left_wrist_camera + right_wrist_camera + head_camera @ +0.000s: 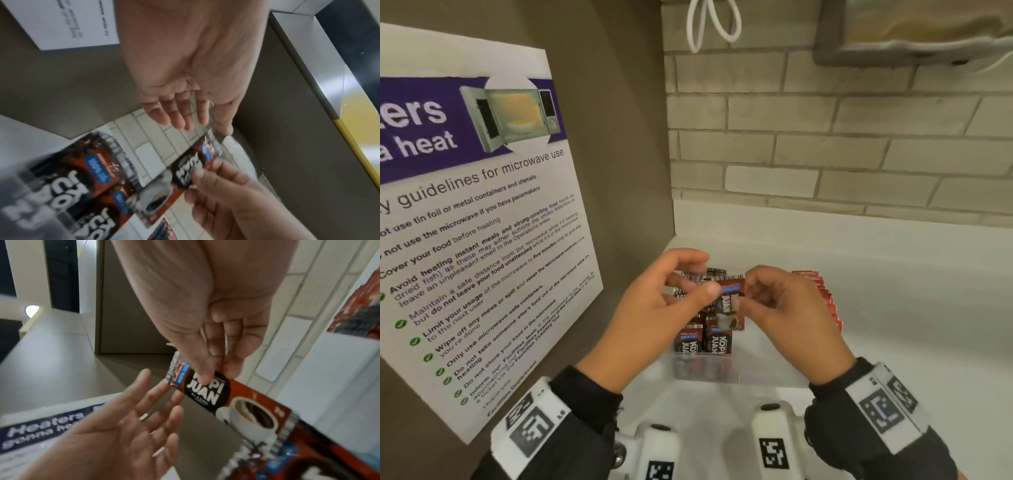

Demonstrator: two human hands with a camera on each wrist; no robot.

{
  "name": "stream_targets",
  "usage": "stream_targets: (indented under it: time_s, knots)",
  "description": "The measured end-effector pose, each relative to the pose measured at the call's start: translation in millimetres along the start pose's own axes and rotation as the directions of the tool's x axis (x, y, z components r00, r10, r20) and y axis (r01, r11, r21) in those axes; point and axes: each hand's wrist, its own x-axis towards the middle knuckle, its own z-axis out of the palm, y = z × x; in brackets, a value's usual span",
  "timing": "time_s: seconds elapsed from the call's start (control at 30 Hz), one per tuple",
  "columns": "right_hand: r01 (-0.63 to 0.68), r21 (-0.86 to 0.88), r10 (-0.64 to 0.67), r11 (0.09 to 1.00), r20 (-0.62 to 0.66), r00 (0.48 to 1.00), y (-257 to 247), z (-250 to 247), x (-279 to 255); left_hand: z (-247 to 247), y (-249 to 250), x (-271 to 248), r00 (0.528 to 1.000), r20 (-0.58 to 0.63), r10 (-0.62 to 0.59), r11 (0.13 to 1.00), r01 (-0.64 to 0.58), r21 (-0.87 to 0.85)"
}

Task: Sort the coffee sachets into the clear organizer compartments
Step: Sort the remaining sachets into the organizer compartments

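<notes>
Wrist bands (pixel 530 425) with printed markers sit closest to me, at six o'clock of the head view. Beyond them my right hand (pixel 787 308) pinches one sachet (pixel 731 301) by its upper part, thumb over the brand name and fingers behind — a grip that leaves the lower end hanging free to slide down among the others. My left hand (pixel 654 308) hovers at the sachet's nine o'clock, fingers spread and relaxed, holding nothing; I judge it is there to steady or guide the packet. Directly below, the organizer (pixel 774 371) already holds dark sachets (pixel 703 339) standing upright in its near compartment. At three o'clock a red stack (pixel 822 291) waits behind my right hand. Whether that stack stands inside the organizer I cannot tell.
</notes>
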Motion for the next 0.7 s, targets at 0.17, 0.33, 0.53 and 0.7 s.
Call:
stream_targets:
  time_s: [0.17, 0.33, 0.53, 0.7]
  knots:
    - [-0.14, -0.141, 0.15, 0.98, 0.065, 0.986, 22.5, 12.9, -6.5, -12.2, -21.2, -7.9, 0.981, -0.146, -0.129, 0.98, 0.104, -0.168]
    - [-0.163, -0.258, 0.205, 0.952, 0.145, 0.968, 30.0, 31.4, -7.3, -13.3, -42.7, -15.8, 0.965, -0.167, -0.202, 0.962, 0.163, -0.219]
    - [-0.279, -0.239, 0.343, 0.93, 0.294, 0.892, 27.7, 16.0, -5.9, -8.1, -64.2, -19.5, 0.936, -0.157, -0.314, 0.916, 0.256, -0.31]
    - [-0.578, 0.453, 0.572, 0.678, 0.168, 0.803, 25.6, 8.5, 7.5, 1.9, -71.3, -13.1, 0.921, -0.157, -0.356, 0.859, 0.256, -0.444]
